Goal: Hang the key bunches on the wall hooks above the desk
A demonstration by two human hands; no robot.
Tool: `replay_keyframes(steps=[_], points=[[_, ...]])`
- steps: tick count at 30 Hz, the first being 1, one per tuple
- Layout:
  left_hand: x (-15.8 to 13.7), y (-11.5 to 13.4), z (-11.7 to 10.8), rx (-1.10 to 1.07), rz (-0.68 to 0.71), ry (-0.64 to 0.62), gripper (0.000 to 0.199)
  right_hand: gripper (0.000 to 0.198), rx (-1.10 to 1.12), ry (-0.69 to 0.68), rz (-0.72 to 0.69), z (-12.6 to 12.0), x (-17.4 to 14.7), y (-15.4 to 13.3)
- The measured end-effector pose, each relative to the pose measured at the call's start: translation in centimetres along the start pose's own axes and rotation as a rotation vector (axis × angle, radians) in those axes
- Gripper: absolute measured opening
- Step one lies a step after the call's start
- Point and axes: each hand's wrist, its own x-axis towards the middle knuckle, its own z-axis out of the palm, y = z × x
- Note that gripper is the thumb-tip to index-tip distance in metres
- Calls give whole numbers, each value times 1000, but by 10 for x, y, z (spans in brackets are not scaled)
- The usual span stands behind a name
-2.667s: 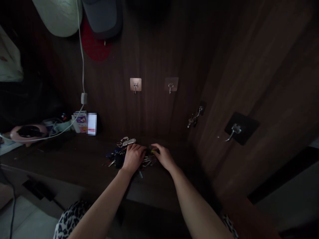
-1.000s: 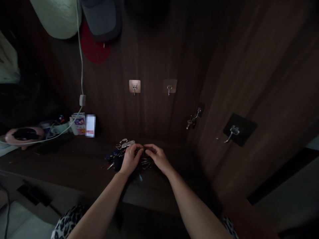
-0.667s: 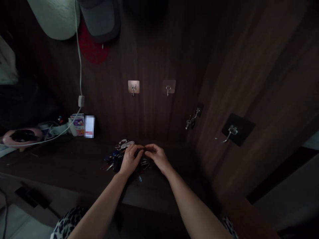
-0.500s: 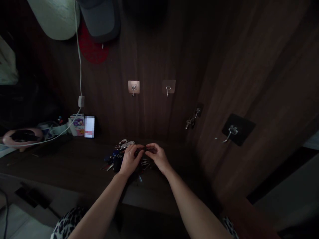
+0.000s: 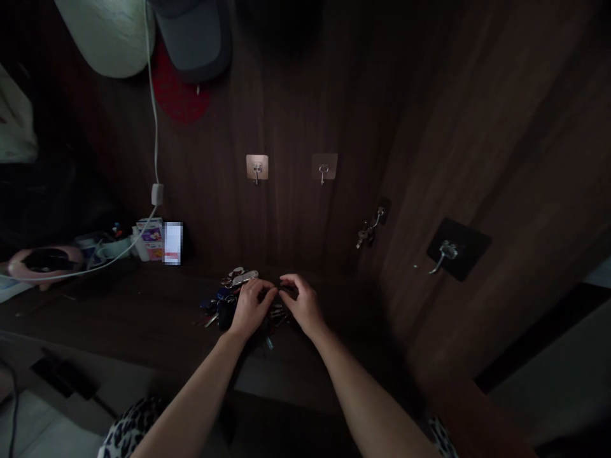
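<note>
- Dark wooden wall [image 5: 291, 222], rising behind everything, with a side panel [image 5: 515, 159] on the right.
- Shelf [image 5: 162, 305], running below the wall, under my hands.
- Pale cap [image 5: 109, 41] and grey cap [image 5: 198, 48], hanging at the upper left, side by side.
- Heap of keys [image 5: 222, 306], lying on the shelf, mostly left of my left hand; more keys [image 5: 277, 313] show between my wrists.
- My left hand [image 5: 249, 310], over the heap's right part, thumb and fingers curled to a narrow gap; I cannot tell what they hold.
- My right hand [image 5: 304, 305], facing it, fingertips near the left's, finger and thumb slightly parted; whether they pinch anything is too dark to tell.
- Small bunch of keys [image 5: 365, 236], hanging from a hook [image 5: 382, 213] near the corner.
- Silver key holder [image 5: 245, 278], just beyond my left knuckles.
</note>
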Motion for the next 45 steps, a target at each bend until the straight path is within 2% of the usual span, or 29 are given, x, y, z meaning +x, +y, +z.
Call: replay_keyframes(steps=[7,14,19,24,28,36,45], points=[[-1,3,-1,-25,5,35,17,12,-116,7,-47,-3,0,-7],[-1,2,-3,-43,-10,65,20,11,-71,36,-26,-5,0,-10],[0,-4,-3,10,-5,90,26,16,146,210,165,-10,5,-2],[0,-9,-1,119,-5,-28,30,22,394,412,304,-16,13,4],[0,-11,1,206,-19,-77,32,26,531,499,416,-21,17,6],[1,-14,3,270,-6,-36,34,31,764,621,475,-34,20,11],[3,-10,1,307,-16,-84,34,25,918,736,538,-48,29,8]])
